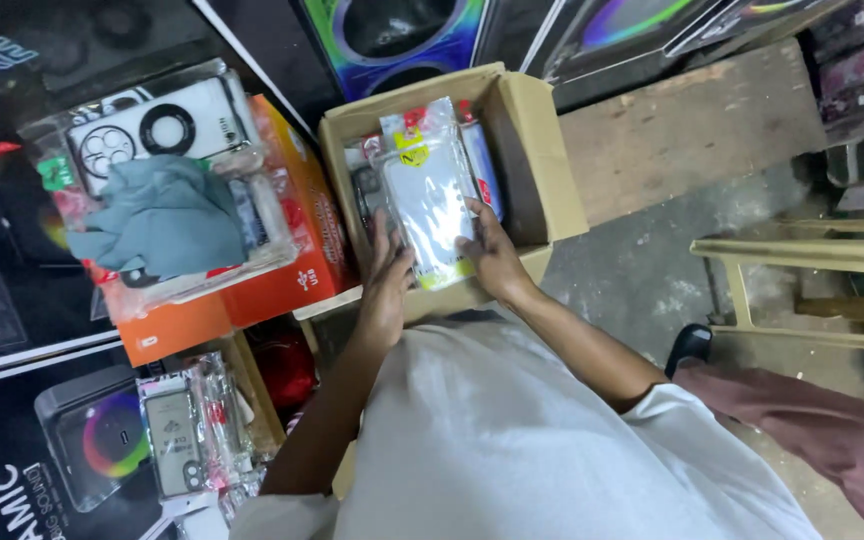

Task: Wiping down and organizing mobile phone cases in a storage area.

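Left hand point(389, 275) and right hand point(489, 252) both grasping a clear plastic-sleeved phone case point(428, 195) over the open brown cardboard box point(542, 150).

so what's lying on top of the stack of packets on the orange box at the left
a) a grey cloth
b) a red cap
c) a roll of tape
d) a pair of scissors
a: a crumpled grey cloth lies over the clear packets stacked on the orange box, well apart from both hands, which are at the cardboard box.
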